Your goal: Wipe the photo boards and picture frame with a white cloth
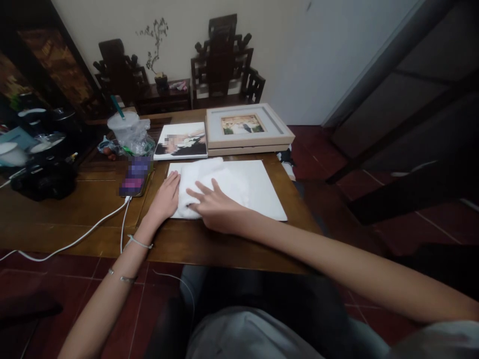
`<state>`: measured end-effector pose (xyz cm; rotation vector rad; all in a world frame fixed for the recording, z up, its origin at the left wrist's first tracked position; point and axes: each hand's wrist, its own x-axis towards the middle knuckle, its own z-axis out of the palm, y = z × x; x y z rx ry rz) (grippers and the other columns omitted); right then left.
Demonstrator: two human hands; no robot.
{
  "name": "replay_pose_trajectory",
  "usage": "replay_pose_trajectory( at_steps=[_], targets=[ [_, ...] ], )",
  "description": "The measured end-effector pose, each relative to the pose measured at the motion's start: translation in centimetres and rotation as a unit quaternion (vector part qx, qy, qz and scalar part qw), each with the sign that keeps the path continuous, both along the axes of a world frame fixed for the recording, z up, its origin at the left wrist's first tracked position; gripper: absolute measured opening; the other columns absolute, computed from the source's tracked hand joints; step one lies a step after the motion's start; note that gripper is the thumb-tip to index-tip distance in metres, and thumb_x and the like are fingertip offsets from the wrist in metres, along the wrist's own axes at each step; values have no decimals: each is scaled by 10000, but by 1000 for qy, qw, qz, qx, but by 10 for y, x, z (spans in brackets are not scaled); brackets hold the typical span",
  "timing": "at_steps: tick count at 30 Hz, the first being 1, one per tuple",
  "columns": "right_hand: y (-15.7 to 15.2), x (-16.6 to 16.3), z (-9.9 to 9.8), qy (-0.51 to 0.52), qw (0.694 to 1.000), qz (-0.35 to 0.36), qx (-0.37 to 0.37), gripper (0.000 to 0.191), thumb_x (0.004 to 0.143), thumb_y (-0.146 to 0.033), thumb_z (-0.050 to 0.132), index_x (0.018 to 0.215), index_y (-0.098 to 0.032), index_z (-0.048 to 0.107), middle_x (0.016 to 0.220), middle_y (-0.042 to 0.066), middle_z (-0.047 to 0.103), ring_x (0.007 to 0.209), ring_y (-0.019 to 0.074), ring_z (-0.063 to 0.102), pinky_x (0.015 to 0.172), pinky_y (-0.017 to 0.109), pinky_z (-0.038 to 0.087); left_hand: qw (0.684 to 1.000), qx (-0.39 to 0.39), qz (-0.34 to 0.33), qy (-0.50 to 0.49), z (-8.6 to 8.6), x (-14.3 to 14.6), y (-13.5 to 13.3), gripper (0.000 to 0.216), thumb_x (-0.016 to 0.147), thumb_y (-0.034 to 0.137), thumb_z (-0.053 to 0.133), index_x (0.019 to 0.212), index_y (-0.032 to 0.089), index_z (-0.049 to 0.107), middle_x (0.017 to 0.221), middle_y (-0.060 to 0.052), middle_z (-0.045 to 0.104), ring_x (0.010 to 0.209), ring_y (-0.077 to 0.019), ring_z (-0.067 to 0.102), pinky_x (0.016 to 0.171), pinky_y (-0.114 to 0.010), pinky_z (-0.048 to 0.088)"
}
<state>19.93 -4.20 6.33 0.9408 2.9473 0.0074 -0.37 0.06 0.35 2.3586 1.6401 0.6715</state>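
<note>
In the head view, our two hands are close together but not clasped, both at the left part of a flat white panel (264,192) lying on the wooden surface (224,252). The panel lies just beyond the surface's near edge, its long axis running left to right.

Our right hand (215,207) is spread over a folded white cloth (200,172), fingers splayed and pointing far and left; it looks laid on rather than closed, though we cannot tell what the palm and thumb do underneath. Our left hand (168,197) lies flat at the panel's left edge, fingertips just beside the cloth's left side; whether they touch it, we cannot tell.

The relation that matters most, in our judgement, is this: the cloth covers the left and middle of the panel, so the bare part lies to the right. Our right hand is nearer that part, its forearm coming in from the right across the panel's near edge.

Just beyond the panel's far edge lie a photo panel (181,144), far left, and a pale framed picture (241,124), to its right. A phone (134,177) lies left of our left hand.
</note>
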Motion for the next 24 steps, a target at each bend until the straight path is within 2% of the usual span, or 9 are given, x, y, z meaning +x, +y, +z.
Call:
replay_pose_trajectory(
  at_steps=[3, 6, 9, 12, 15, 19, 21, 24],
  targets=[
    [-33, 14, 12, 25, 998, 45, -28, 387, 847, -66, 471, 1159, -154, 684, 1424, 163, 542, 1352, 379, 415, 1074, 636, 324, 1000, 12, -2, -3, 0, 0, 0, 490, 976, 224, 320, 1396, 49, 502, 1523, -190, 446, 1458, -274, 359, 1215, -482, 284],
    [-47, 24, 26, 51, 992, 56, -98, 318, 783, -61, 513, 1006, -163, 717, 1196, 144, 680, 1131, 303, 597, 1007, 513, 415, 1000, 16, -9, -4, -2, -1, 0, 478, 974, 239, 346, 1395, 82, 509, 1527, -165, 450, 1460, -276, 355, 1213, -492, 285],
    [-34, 31, 36, 65, 986, 17, -153, 343, 726, -37, 502, 944, -177, 728, 999, 115, 725, 904, 246, 657, 851, 392, 467, 1000, 17, -4, -6, -3, -2, 0, 473, 973, 243, 349, 1393, 103, 516, 1528, -152, 453, 1461, -272, 356, 1216, -488, 281],
    [-6, 31, 35, 67, 986, -47, -145, 441, 724, -24, 476, 1046, -194, 725, 1063, 129, 718, 941, 260, 651, 776, 356, 456, 1000, 21, -1, -15, -4, -1, 1, 475, 963, 224, 346, 1384, 96, 526, 1522, -153, 462, 1460, -268, 358, 1218, -485, 278],
    [22, 23, 25, 83, 987, -99, -95, 518, 776, -21, 437, 1219, -162, 666, 1250, 188, 649, 1143, 306, 588, 907, 426, 429, 999, 13, 3, -37, -3, 1, 0, 477, 954, 233, 362, 1369, 81, 544, 1514, -160, 470, 1456, -270, 366, 1221, -480, 266],
    [43, -5, 10, 90, 988, -116, -47, 509, 816, -31, 408, 1274, -102, 617, 1300, 208, 616, 1279, 365, 480, 1027, 602, 332, 989, -8, 37, -143, 1, 2, 1, 454, 940, 261, 390, 1311, 108, 602, 1463, -150, 535, 1415, -272, 436, 1211, -484, 272],
    [43, -19, 5, 80, 991, -100, -34, 511, 822, -31, 408, 1282, -105, 616, 1423, 199, 535, 1362, 410, 380, 1040, 691, 274, 966, -17, 63, -249, 3, 1, 4, 447, 943, 301, 394, 1292, 128, 614, 1413, -137, 588, 1351, -268, 516, 1184, -478, 326],
    [32, -29, 1, 62, 997, -13, -45, 523, 819, -23, 418, 1293, -122, 615, 1547, 166, 411, 1444, 420, 248, 1071, 732, 208, 899, -30, 98, -426, 4, -1, 11, 481, 960, 353, 350, 1308, 122, 589, 1386, -141, 611, 1295, -248, 573, 1138, -433, 398]
  ],
)
